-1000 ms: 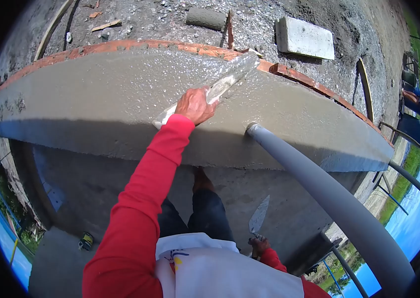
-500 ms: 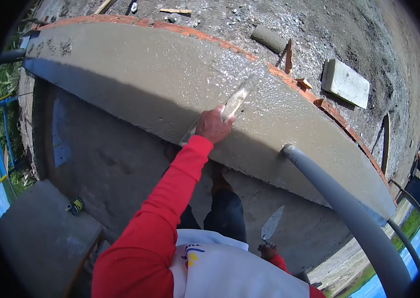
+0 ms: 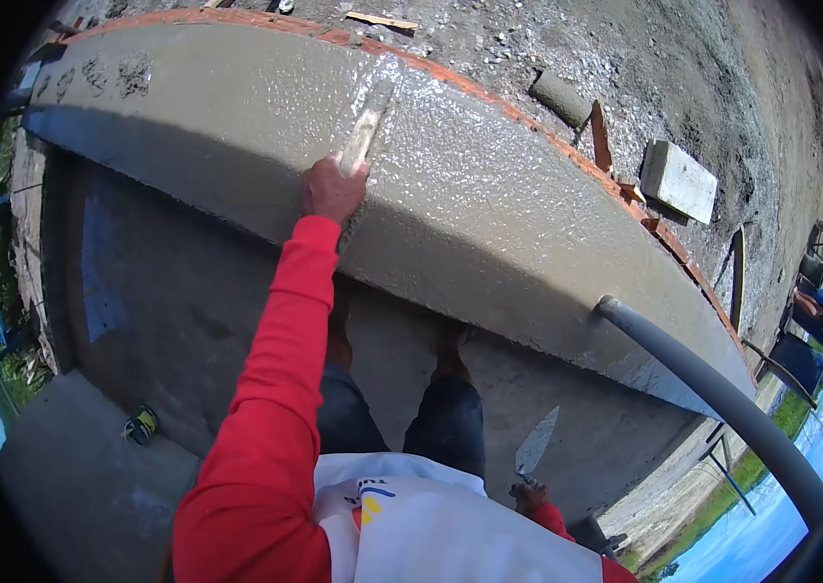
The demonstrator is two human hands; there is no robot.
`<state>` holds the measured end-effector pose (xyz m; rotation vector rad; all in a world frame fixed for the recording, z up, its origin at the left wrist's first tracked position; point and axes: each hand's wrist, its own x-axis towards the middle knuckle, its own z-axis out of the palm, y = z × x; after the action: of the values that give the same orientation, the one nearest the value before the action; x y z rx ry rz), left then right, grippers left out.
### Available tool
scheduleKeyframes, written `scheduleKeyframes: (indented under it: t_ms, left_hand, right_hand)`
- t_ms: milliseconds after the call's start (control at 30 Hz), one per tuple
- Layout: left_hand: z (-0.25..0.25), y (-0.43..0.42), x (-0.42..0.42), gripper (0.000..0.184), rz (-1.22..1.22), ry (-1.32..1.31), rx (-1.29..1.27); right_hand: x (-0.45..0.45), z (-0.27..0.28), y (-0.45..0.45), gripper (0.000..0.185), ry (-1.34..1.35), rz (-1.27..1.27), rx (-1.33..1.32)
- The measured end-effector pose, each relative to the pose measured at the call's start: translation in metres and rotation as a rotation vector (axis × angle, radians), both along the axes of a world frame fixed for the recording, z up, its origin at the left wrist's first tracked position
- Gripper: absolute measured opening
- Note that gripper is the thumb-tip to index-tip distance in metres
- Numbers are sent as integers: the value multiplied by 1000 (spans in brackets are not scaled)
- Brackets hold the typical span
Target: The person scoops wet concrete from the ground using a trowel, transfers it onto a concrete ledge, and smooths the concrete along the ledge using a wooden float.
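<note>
1. An outdoor building site: wet concrete (image 3: 460, 175) lies under the left hand (image 3: 336, 187).
2. Beyond that hand, reddish edging (image 3: 484, 97), then gravel (image 3: 625, 63) and a pale block (image 3: 681, 182).
3. A pointed trowel (image 3: 537, 442) in the right hand (image 3: 531, 497).

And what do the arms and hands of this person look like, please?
The left sleeve is red, long and creased, ending at the wrist; the right sleeve, mostly hidden, is red too. The left hand and right hand are bare.

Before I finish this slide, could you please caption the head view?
Left hand grips a float on wet concrete; right hand, a trowel.
</note>
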<state>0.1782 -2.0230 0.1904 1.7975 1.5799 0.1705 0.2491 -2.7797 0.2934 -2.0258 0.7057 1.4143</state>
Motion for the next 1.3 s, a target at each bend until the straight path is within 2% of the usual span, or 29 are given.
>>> scheduleKeyframes:
  t_ms: [67, 133, 233, 267, 300, 367, 400, 467, 533, 600, 667, 733, 833, 933, 1033, 1133, 1200, 1300]
  left_hand:
    - [-20, 52, -49, 59, -3, 76, 109]
    - [-13, 100, -93, 63, 106, 43, 64]
    - [0, 157, -137, 58, 130, 89, 93]
    - [12, 165, -144, 57, 114, 73, 39]
    - [24, 167, -153, 55, 107, 65, -15]
    - [9, 137, -152, 50, -150, 267, 344]
    - [31, 118, -142, 50, -253, 99, 188]
    - [36, 77, -130, 51, -365, 61, 35]
    - [35, 52, -128, 52, -451, 7, -16]
    - [22, 61, -130, 53, -445, 11, 19]
    - [20, 68, -142, 54, -415, 37, -11]
    - [21, 104, -151, 56, -358, 73, -50]
    - [15, 160, -179, 57, -291, 133, 61]
    - [12, 233, -218, 58, -208, 90, 116]
    - [-1, 316, -264, 59, -260, 172, 215]
    - [8, 391, -314, 57, -238, 147, 164]
    - [-2, 433, -354, 55, -82, 57, 170]
    - [-4, 491, -402, 51, 15, -37, 120]
  right_hand:
    - [-29, 4, 22, 24, 25, 8, -23]
    - [-58, 6, 31, 24, 70, 20, -54]
    - [-99, 3, 47, 25, 41, 82, 3]
    - [-110, 5, 56, 25, 46, 248, -4]
    - [-117, 8, 63, 26, 58, 420, -7]
    - [-120, 15, 107, 28, 88, 525, -40]
    - [-121, 29, 146, 30, 102, 449, -85]
    - [-121, 39, 177, 33, 111, 347, -173]
    - [-127, 34, 183, 36, 105, 293, -247]
    - [-124, 7, 161, 38, 75, 360, -209]
    - [-128, 8, 154, 40, 75, 347, -201]
    - [-134, 8, 161, 43, 72, 255, -173]
    - [-147, 2, 171, 44, 112, 430, -262]
    - [-176, 7, 213, 40, 41, 628, -422]
    - [-209, 4, 259, 40, -41, 825, -242]
    - [-244, 13, 288, 40, -87, 1041, -77]
    - [-265, 17, 324, 45, -23, 896, -122]
    - [-299, 15, 379, 51, 18, 544, -228]
